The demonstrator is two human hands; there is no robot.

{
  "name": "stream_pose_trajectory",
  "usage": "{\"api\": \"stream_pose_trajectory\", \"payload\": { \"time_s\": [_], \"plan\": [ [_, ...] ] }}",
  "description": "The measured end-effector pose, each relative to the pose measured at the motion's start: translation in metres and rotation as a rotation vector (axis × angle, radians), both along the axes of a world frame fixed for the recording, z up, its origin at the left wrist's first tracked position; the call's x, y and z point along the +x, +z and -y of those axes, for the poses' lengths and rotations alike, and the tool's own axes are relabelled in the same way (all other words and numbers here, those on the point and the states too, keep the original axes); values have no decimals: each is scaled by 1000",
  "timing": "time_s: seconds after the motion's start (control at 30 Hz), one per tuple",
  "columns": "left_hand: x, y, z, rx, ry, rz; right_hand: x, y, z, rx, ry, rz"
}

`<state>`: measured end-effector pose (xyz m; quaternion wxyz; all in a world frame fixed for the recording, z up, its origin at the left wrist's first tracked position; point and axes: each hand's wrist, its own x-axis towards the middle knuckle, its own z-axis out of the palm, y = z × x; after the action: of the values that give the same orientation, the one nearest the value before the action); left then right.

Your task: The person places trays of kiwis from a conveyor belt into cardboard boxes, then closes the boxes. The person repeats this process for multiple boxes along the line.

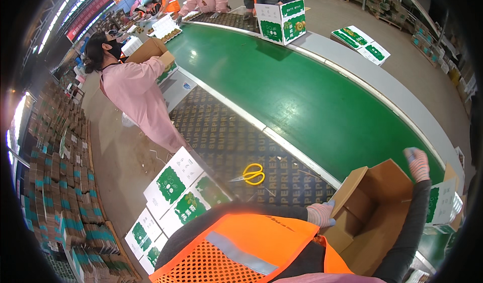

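An unlidded cardboard carton [392,203] stands before me at the lower right, its brown inside facing up and its flaps raised. My left hand [320,214], in a striped knit glove, grips the carton's near left edge. Beyond the far right side of the carton, my right hand [418,165] hovers over the green conveyor belt [286,105] in a matching glove. Its fingers look bent, and whether they hold anything is unclear. Yellow-handled scissors [252,174] lie on the dark printed board [226,132] to the left of my left hand.
Flat printed cartons [175,188] are stacked at my left. Another carton [441,203] stands beyond my right arm. Across the belt, a person handles a printed box [281,24]. A person in pink [132,83] holds a carton at the left. Pallets of folded cardboard [60,177] line the floor.
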<state>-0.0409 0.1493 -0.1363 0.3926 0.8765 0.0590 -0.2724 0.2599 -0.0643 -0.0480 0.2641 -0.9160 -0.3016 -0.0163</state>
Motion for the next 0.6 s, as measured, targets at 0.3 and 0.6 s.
{"api": "stream_pose_trajectory", "payload": {
  "time_s": [0.3,0.6],
  "plan": [
    [0,-11,5,-26,16,17,-36,31,-33,-200,465,-547],
    [3,-21,8,-1,32,-24,-7,51,-49,-309,497,-382]
  ]
}}
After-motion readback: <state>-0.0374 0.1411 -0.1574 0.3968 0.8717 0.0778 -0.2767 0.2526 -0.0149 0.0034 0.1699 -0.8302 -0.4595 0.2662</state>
